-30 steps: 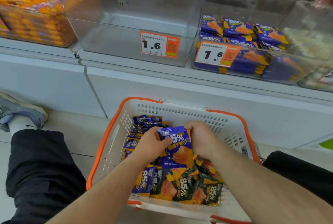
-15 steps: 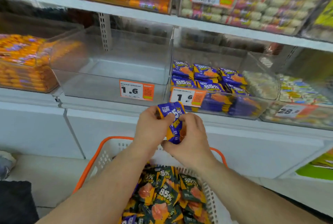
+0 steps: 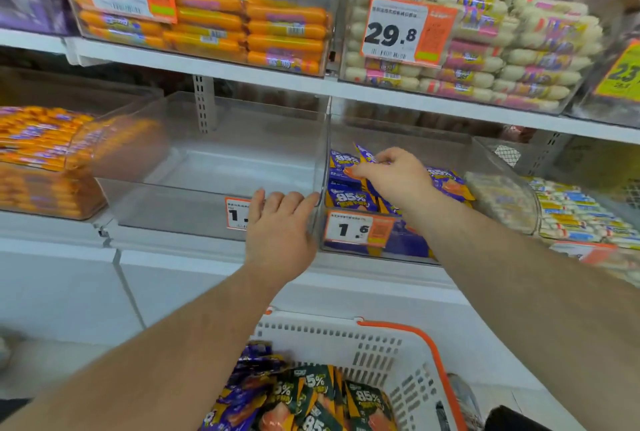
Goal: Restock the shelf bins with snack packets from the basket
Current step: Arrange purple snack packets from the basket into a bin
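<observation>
The R hand (image 3: pixel 391 176) is inside the clear bin (image 3: pixel 460 150) w/ the purple packs, fingers pinching a purple snack packet (image 3: pixel 363 155) right on top of the pile. The L hand (image 3: pixel 278 226) has its fingers bent over the front rim where that bin meets the empty bin (image 3: pixel 221 167), holding on. More packets, purple & dark green, sit in the white basket (image 3: pixel 398 351) down below.

What could go wrong: the pack may be let go too near the front & slide over the low edge. Also, the green packs look like a diff kind, so they could get mixed in w/ the purple ones. Both price tags say 1.6, so that is easy to do.
</observation>
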A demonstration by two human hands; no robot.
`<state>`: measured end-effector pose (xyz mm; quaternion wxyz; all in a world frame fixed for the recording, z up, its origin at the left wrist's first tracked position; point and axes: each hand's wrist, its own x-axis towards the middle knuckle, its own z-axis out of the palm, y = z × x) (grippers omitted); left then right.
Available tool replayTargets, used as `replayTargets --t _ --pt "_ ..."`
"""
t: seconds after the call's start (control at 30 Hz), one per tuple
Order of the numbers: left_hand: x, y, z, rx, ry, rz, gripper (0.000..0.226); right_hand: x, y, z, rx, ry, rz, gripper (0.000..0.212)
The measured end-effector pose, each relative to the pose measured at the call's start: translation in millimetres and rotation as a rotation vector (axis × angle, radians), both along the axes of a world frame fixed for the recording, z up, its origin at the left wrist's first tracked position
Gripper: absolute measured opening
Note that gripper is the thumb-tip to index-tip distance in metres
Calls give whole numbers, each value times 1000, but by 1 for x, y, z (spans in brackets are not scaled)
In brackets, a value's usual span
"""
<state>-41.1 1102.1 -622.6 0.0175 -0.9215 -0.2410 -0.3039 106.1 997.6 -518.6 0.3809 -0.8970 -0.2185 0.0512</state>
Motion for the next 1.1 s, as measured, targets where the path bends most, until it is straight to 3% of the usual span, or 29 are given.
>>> replayTargets --t 0.1,0.2,0.43,0.67,0.8,0.9,0.97,1.03,1.1 --pt "1 -2 2 10 19 24 57 7 20 -8 -147 44 103 70" --pt "1 -1 -1 38 -3 -2 59 7 29 -21 -327 6 217 61" --pt "2 -1 -4 34 -7 5 63 1 25 -36 -439 -96 171 21" --pt "0 -4 5 -31 28 -29 66 -8 26 -38 -437 -192 69 20" --pt "-11 -11 7 -172 113 -74 75 -14 19 -46 -245 -447 59 28" --pt "-47 -19 -15 -267 -37 -171 85 -20 12 -61 72 -749 81 30" --pt "-77 -27 -34 -449 -65 -174 79 -37 7 -75 328 -835 29 21" --pt "-104 -36 -52 -725 28 -110 70 -66 0 -104 499 -804 37 14" --pt "-123 -42 -75 -934 107 -33 58 -105 -8 -144 496 -538 110 13"
